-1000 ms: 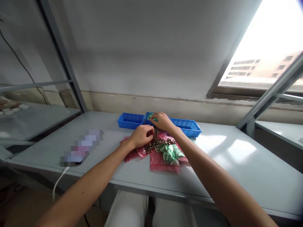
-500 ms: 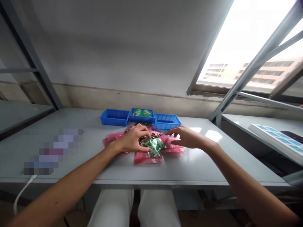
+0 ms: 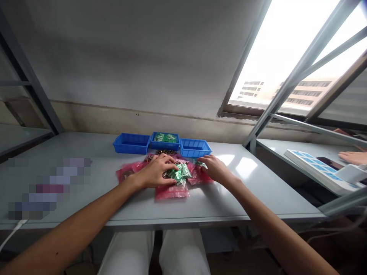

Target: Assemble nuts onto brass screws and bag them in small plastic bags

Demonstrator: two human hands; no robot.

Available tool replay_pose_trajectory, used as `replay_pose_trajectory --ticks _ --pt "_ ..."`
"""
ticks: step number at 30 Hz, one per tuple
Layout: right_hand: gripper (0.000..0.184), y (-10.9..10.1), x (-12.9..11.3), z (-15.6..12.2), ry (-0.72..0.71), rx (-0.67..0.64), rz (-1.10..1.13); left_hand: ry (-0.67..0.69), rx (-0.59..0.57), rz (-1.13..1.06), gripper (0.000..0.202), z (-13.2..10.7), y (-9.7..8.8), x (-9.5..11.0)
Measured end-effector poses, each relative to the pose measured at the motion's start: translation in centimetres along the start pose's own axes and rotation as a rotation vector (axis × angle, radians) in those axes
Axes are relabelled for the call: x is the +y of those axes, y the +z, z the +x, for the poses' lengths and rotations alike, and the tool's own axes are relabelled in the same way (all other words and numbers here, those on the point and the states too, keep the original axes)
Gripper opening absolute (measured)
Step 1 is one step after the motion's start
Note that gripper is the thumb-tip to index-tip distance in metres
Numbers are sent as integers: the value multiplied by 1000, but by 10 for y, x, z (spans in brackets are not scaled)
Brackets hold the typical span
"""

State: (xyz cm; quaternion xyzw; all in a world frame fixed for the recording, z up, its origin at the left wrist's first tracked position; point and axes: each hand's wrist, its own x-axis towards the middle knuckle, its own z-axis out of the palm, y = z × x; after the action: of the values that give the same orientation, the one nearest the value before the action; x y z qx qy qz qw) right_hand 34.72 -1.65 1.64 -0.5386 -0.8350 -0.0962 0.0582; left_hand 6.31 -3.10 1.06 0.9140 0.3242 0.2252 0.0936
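Observation:
My left hand (image 3: 156, 172) lies palm down with curled fingers on a pile of small green parts (image 3: 179, 174) and dark brown metal parts (image 3: 166, 152) spread over pink plastic bags (image 3: 170, 191). My right hand (image 3: 213, 168) rests at the pile's right side, fingertips pinching a small green part (image 3: 200, 164). Behind the pile stand three blue trays: the left tray (image 3: 131, 143) and the right tray (image 3: 195, 147) look empty, the middle tray (image 3: 164, 140) holds green parts.
The grey table (image 3: 243, 191) ends at a near edge above my white-trousered knees. A blurred-out object (image 3: 47, 187) with a white cable lies at left. At right, another bench carries a white and blue tray (image 3: 318, 170) beside another person's hand (image 3: 351, 156). Metal frame posts stand either side.
The view has swung right and down. My right hand left the middle blue tray and came back to the pile's right side. My left hand stayed on the pile.

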Motion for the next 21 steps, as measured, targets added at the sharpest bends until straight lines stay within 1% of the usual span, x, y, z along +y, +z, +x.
replay_pose_trajectory --ticks 2,4,7,9,10,12,13,15,18,20,21 --pt "36 1 1 -1 4 34 -11 -3 30 10 34 0 2 -4" --pt "33 0 3 -2 28 129 -2 -8 57 12 31 0 3 -7" --pt "31 -9 -1 -2 69 409 91 -1 78 -17 23 0 5 -9" --pt "27 -17 -12 2 73 585 241 28 79 -52 18 0 5 -8" --pt "24 -20 -20 7 70 636 341 42 77 -71 17 0 5 -7" --pt "20 -25 -41 22 101 640 587 59 77 -109 22 0 5 -5" --pt "17 -25 -52 32 108 590 728 54 85 -129 26 0 4 -5" --pt "18 -22 -73 55 118 513 1063 5 142 -180 28 2 2 -8" --pt "23 -11 -96 86 212 407 1544 -165 297 -287 19 6 -5 -19" --pt "25 -3 -107 96 253 401 1750 -310 407 -390 24 8 -10 -29" --pt "26 0 -112 97 255 403 1814 -370 456 -439 26 9 -12 -33"
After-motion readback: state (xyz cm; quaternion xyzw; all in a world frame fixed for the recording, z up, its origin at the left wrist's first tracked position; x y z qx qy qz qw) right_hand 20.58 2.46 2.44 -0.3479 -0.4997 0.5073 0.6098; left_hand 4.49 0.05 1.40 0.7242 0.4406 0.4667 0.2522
